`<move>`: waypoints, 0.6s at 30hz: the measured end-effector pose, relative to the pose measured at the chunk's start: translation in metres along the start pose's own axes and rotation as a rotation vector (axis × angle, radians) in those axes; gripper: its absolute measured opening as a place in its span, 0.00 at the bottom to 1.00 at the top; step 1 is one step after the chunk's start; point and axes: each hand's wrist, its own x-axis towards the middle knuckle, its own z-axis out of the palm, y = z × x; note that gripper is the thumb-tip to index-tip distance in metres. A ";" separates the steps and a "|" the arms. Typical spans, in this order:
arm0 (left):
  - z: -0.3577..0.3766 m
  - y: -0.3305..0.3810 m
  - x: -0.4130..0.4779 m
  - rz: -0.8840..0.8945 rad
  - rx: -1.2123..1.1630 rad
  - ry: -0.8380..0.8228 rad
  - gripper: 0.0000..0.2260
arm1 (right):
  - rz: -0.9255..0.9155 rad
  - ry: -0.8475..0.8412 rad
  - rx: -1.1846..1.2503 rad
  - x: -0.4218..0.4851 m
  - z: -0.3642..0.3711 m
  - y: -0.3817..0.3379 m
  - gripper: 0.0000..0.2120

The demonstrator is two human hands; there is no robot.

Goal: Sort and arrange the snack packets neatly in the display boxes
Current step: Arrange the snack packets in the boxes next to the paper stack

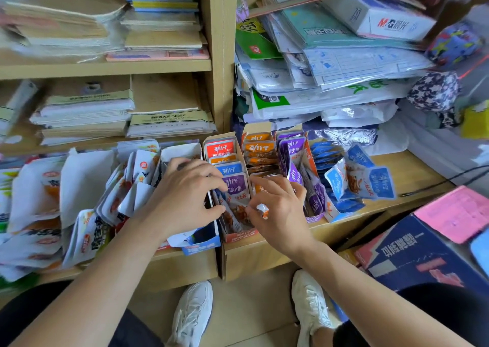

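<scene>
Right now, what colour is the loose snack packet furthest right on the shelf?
Blue with white lettering: the loose snack packet, clearest in the head view.

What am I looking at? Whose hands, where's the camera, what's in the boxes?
No machine here: a person works bare-handed. The single picture comes from a wide-angle camera on their head, looking down, so the arms enter from below. On a wooden shelf stand narrow cardboard display boxes of snack packets. The red box in the middle holds mixed colours. To its right come orange packets, a purple box, and blue packets spilling loose. White packets lie heaped on the left. The left hand and right hand appear to pinch the purple packet near the front of the red box, one at each side edge. Notebooks fill the shelves above.
</scene>
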 end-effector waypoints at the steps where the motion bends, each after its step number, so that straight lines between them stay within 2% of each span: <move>1: 0.000 0.001 0.002 -0.008 0.006 0.013 0.17 | -0.012 -0.014 -0.010 0.000 -0.001 0.000 0.05; 6: 0.001 0.004 0.019 -0.037 0.077 -0.049 0.18 | -0.071 -0.054 -0.042 -0.002 -0.001 0.001 0.06; 8: 0.000 0.004 0.027 -0.043 0.140 -0.136 0.27 | -0.070 -0.065 -0.034 -0.003 0.000 0.004 0.07; 10: 0.002 0.003 0.033 -0.034 0.168 -0.177 0.30 | -0.072 -0.087 -0.034 -0.004 0.000 0.006 0.07; 15: 0.007 0.001 0.036 -0.071 0.041 -0.105 0.20 | -0.081 -0.117 -0.049 -0.005 -0.001 0.008 0.06; 18: 0.007 0.000 0.037 -0.062 0.020 -0.088 0.11 | -0.072 -0.068 -0.004 -0.003 -0.003 0.007 0.07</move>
